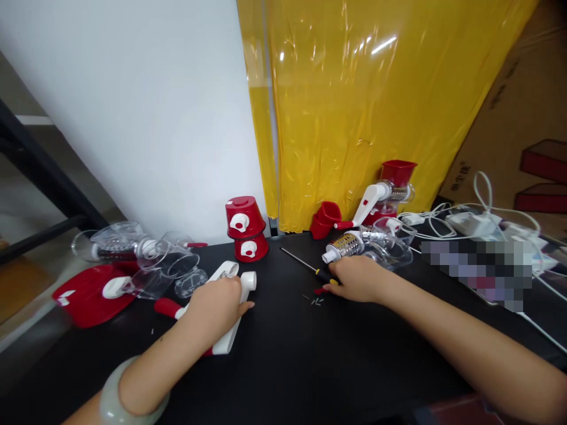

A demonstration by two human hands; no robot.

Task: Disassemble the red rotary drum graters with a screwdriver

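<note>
My left hand (212,310) is closed over white crank handles (228,339) with red grips, lying side by side on the black table; most of its fingers are hidden, and the thumb sticks out to the right. My right hand (358,278) closes on the black-and-yellow handle of a screwdriver (301,260), whose shaft points to the back left. Beside its thumb lies a small red piece (319,291). Several small screws (316,301) are scattered just in front. A metal grater drum (344,246) lies right behind the right hand.
Stacked red bases (245,227) stand at the back. Red hoppers (325,219) and an assembled rotary grater (394,192) are at the back right. Clear plastic parts and a red base (95,295) lie left. White cables (443,215) and power strips (478,224) crowd the right.
</note>
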